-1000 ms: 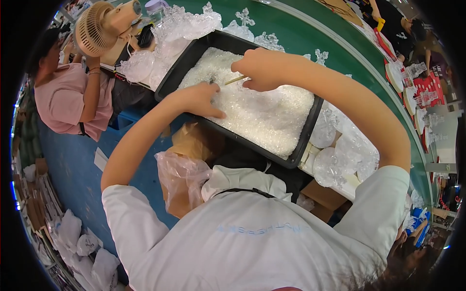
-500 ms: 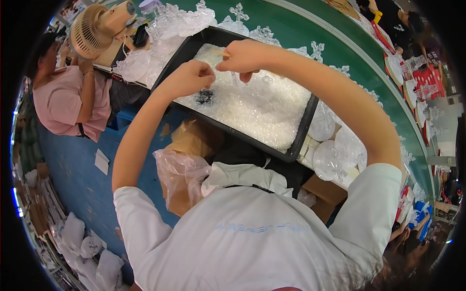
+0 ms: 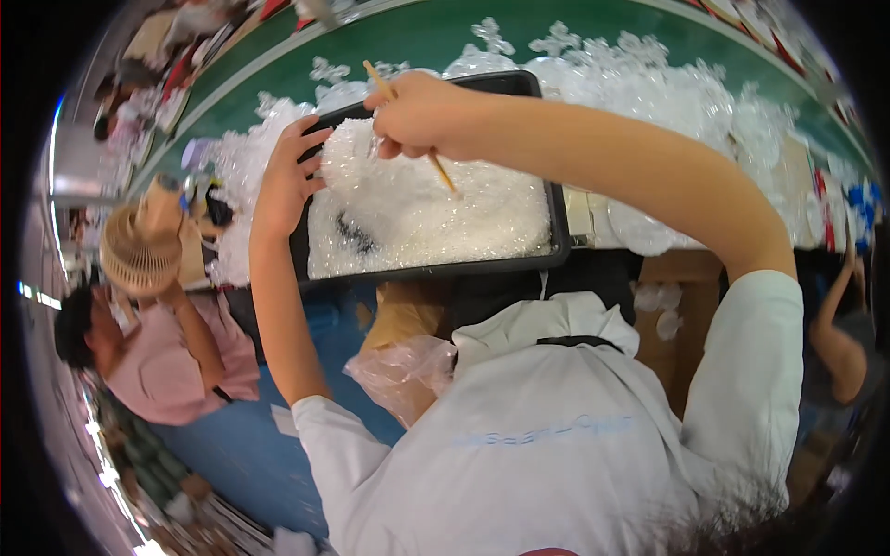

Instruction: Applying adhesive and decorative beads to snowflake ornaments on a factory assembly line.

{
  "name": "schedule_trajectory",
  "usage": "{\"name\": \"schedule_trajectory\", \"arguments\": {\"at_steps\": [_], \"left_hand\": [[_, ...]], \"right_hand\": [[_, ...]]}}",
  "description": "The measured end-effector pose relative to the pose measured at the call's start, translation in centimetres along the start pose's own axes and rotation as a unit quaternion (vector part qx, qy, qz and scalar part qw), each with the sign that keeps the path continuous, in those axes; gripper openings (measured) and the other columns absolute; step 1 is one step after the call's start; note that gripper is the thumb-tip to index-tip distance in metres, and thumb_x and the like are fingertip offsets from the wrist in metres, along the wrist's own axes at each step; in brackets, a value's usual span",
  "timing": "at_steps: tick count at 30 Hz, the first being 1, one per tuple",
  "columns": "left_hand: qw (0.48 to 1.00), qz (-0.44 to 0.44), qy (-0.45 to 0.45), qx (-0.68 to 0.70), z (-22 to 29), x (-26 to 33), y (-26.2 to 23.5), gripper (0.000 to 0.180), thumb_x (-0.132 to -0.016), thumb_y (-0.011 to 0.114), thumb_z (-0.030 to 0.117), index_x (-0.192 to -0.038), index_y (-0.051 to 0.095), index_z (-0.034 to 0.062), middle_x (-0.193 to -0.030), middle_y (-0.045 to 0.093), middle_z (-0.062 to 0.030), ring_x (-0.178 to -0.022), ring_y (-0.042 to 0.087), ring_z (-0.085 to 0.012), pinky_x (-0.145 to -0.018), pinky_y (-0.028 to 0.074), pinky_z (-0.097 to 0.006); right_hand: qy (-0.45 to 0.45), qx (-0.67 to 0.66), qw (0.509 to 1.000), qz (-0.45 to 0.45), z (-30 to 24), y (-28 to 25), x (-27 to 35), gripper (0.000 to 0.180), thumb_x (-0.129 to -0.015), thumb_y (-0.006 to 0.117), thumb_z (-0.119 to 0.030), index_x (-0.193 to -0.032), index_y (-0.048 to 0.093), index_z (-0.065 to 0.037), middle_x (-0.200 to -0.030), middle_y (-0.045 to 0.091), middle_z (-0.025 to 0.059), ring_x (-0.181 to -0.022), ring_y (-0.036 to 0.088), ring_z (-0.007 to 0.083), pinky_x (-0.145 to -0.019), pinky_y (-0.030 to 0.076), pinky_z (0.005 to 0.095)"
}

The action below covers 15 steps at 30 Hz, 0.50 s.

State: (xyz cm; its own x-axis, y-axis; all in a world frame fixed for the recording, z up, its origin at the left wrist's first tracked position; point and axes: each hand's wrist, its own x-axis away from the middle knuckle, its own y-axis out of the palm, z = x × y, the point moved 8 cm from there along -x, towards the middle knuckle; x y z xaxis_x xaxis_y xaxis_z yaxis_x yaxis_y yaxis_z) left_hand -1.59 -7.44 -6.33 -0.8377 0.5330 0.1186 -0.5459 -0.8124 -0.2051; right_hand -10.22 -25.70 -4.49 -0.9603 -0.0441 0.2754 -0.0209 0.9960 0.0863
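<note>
A black rectangular tray (image 3: 445, 269) in front of me holds a heap of clear, glittering white granules (image 3: 482, 218). Toward its left side a dark patch (image 3: 355, 233) shows among them. My right hand (image 3: 413, 116) is closed around a thin yellowish stick (image 3: 445, 176), which slants across above the granules. Whether its lower end touches them I cannot tell. At the tray's left rim is my left hand (image 3: 295, 176), fingers spread and nothing visible in it.
Clear plastic pieces with snowflake-shaped tops (image 3: 556, 39) crowd the green table (image 3: 408, 37) behind and beside the tray. A beige fan (image 3: 141, 246) and a person in pink (image 3: 176, 347) are at left. A clear plastic bag (image 3: 403, 371) sits below the tray, near my lap.
My left hand has moved away from the right one to the tray's left rim, and its fingers have spread. The stick now shows at length in my right hand. The whole view has turned.
</note>
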Motion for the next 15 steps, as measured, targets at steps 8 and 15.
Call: {"name": "schedule_trajectory", "arguments": {"at_steps": [8, 15], "left_hand": [[0.979, -0.137, -0.054, 0.139, -0.7, 1.1, 5.1, 0.051, -0.102, 0.051, 0.004, -0.152, 0.041, -0.0031, -0.151, 0.052, -0.0155, -0.132, 0.056, -0.0245, -0.108, 0.046, -0.034], [0.951, -0.123, 0.039, -0.283, 0.7, 2.8, 3.3, 0.055, -0.112, 0.029, 0.031, -0.135, 0.062, -0.0059, -0.134, 0.068, -0.0142, -0.126, 0.062, -0.0225, -0.115, 0.039, -0.036]], "right_hand": [[0.020, -0.421, 0.901, 0.104, 9.0, -0.1, 6.0, 0.053, -0.098, 0.048, 0.006, -0.150, 0.042, 0.002, -0.094, 0.063, 0.0152, -0.067, 0.054, 0.0119, -0.048, 0.033, 0.0229], [0.029, -0.539, 0.837, 0.089, 11.7, 1.9, 6.6, 0.045, -0.102, 0.048, 0.003, -0.147, 0.049, 0.000, -0.093, 0.059, 0.0096, -0.069, 0.050, 0.0079, -0.047, 0.032, 0.0193]]}}
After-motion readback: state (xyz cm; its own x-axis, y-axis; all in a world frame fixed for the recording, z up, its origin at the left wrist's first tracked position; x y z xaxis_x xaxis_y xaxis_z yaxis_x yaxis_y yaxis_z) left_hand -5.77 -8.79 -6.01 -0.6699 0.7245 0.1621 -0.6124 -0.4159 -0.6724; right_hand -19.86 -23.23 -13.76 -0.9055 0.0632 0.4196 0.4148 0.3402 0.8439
